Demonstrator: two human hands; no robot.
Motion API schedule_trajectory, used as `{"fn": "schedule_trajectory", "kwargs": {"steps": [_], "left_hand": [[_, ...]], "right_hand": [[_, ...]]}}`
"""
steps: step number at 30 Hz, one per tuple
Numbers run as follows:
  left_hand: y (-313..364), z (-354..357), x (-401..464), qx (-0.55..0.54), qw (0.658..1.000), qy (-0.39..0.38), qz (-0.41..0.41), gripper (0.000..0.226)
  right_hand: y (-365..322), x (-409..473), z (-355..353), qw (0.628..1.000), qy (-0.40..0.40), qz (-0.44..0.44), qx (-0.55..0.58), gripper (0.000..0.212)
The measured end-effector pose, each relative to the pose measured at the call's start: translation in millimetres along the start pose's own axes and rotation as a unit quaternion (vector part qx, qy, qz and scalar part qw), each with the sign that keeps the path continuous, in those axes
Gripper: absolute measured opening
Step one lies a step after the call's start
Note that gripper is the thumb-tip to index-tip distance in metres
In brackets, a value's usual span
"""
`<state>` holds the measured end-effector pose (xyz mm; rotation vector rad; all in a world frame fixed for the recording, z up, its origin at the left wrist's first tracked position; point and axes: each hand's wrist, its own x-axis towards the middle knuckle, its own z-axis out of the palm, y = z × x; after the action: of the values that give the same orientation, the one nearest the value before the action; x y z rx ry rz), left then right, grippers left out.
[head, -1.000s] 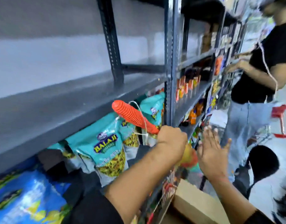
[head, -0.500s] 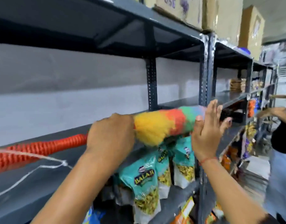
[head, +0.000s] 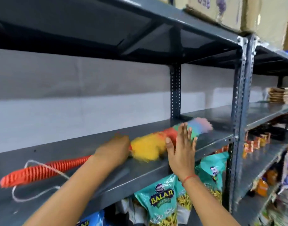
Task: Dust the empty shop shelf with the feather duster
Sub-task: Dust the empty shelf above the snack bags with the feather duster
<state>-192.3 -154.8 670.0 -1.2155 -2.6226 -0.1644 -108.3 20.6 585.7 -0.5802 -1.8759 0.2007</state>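
The empty grey metal shelf [head: 61, 149] runs across the middle of the view. A feather duster lies along it: an orange ribbed handle [head: 42, 171] with a white string loop at the left, and a fluffy yellow, red, green and pink head [head: 149, 147] resting on the shelf surface toward the right. My left hand [head: 113, 151] is shut on the duster where handle meets head. My right hand [head: 181, 148] is raised flat with fingers spread, in front of the duster's head near the shelf's front edge, holding nothing.
Teal Balaji snack bags [head: 162, 203] hang on the shelf below. Perforated uprights [head: 239, 101] bound the bay at right. Cardboard boxes [head: 234, 12] sit on the top shelf. More stocked shelves [head: 260, 141] continue to the right.
The duster has come down from in front of the shelf onto its surface and pushed further in to the right. My right hand stayed open beside the head.
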Motion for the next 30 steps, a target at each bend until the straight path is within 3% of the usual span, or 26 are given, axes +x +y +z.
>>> {"fn": "schedule_trajectory", "kwargs": {"steps": [6,10,12,16,19,22,24,26,30], "left_hand": [[6.1,-14.6,20.7,-0.036,0.996,0.083,-0.01,0.025],[2.0,-9.5,10.6,-0.053,0.997,0.006,0.047,0.019],[-8.1,-11.6,6.9,-0.061,0.998,-0.008,0.034,0.018],[-23.4,-14.2,6.2,-0.032,0.996,0.063,-0.048,0.021],[-10.6,-12.9,-3.8,-0.054,0.992,0.105,-0.045,0.023],[0.4,-9.2,-15.5,-0.128,0.99,0.059,-0.011,0.023],[-1.2,-5.0,-14.0,-0.106,0.994,-0.004,0.002,0.027],[-6.3,-1.1,-4.7,-0.057,0.998,-0.018,-0.031,0.033],[-7.4,-0.5,6.7,0.012,0.99,0.091,-0.108,0.036]], "right_hand": [[-0.1,-1.7,0.4,0.999,0.024,-0.019,0.01,0.078],[1.7,-3.7,3.2,0.998,0.05,-0.025,0.041,0.075],[2.3,-4.1,3.8,0.997,0.051,-0.027,0.042,0.074],[2.0,-2.9,2.3,0.998,0.043,-0.045,0.023,0.068],[6.0,-4.6,-1.4,0.996,0.028,-0.077,0.029,0.064],[14.9,-10.2,-1.3,0.989,0.022,-0.144,0.026,0.063],[18.5,-11.0,-0.4,0.987,0.023,-0.157,0.029,0.062],[18.2,-10.3,-0.3,0.989,0.017,-0.144,0.036,0.062],[16.2,-11.3,-1.1,0.99,0.015,-0.135,0.037,0.063]]}}
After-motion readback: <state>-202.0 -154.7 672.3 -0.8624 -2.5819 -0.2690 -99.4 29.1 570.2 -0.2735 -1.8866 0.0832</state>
